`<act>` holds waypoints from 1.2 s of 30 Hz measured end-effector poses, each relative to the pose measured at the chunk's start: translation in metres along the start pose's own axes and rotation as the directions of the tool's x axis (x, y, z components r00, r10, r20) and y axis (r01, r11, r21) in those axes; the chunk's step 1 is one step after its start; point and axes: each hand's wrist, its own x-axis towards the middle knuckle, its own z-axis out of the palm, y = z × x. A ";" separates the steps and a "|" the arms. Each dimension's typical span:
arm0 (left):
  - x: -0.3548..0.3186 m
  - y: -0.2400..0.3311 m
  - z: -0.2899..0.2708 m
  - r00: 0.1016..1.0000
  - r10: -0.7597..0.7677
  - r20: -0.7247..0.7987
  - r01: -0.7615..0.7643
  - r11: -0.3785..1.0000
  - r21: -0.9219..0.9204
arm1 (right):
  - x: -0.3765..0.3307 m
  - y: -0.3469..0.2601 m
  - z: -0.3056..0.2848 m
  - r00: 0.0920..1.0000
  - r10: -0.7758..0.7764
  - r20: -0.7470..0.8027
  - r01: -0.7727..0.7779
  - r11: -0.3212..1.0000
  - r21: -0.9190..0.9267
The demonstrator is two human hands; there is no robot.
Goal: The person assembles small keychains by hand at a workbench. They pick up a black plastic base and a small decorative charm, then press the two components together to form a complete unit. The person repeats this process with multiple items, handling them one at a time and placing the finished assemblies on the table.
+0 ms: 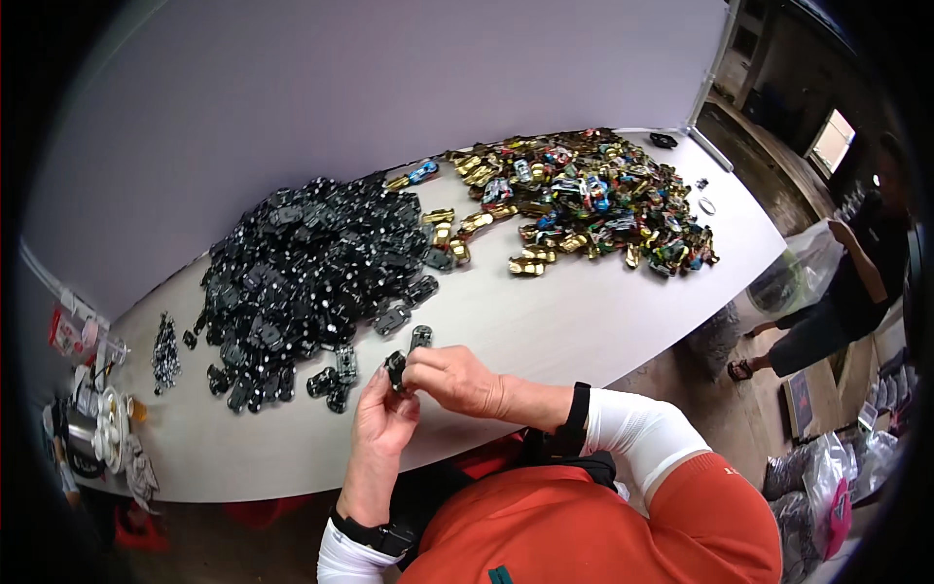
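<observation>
Near the table's front edge, my two hands meet around a small black toy car chassis [395, 367]. My left hand [382, 420] has its thumb and fingers closed on the chassis from below. From the right, my right hand [455, 379] pinches the upper side of the same piece; its fingertips partly cover it. Just beyond the hands lies another dark chassis [421, 337]. A big heap of black toy car chassis [311, 263] spreads over the left half of the table. To its right rises a heap of toy car bodies [593, 200] in gold, blue, red and other colours.
A small pile of shiny metal parts [166, 355] lies left on the white table [555, 336]. Past the left end are stacked white dishes [112, 428] and a pot. A grey panel [389, 88] stands behind. At right, another person [856, 282] holds a clear plastic bag [803, 268].
</observation>
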 end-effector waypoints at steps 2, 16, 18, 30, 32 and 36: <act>-0.003 -0.003 0.007 0.997 0.011 0.075 -0.010 1.000 -0.008 | -0.003 -0.005 -0.006 0.999 -0.033 0.023 0.034 0.999 -0.005; 0.006 -0.020 -0.002 0.968 -0.059 0.245 0.027 0.991 0.132 | -0.070 0.129 -0.127 0.758 0.639 -0.131 -0.615 0.633 -0.470; 0.006 -0.024 -0.004 0.974 -0.044 0.224 0.007 0.987 0.162 | -0.064 0.126 -0.127 0.654 0.743 -0.144 -0.756 0.634 -0.163; 0.006 -0.042 0.000 0.957 -0.098 0.273 0.022 0.962 0.271 | -0.057 0.112 -0.118 0.412 0.907 0.081 -0.884 0.420 -0.206; 0.004 -0.039 0.001 0.956 -0.074 0.284 -0.001 0.967 0.255 | -0.055 0.109 -0.118 0.523 0.852 0.023 -0.817 0.510 -0.269; 0.002 -0.033 0.004 0.944 -0.015 0.330 -0.068 0.969 0.239 | -0.044 0.090 -0.121 0.682 0.730 0.030 -0.662 0.635 -0.397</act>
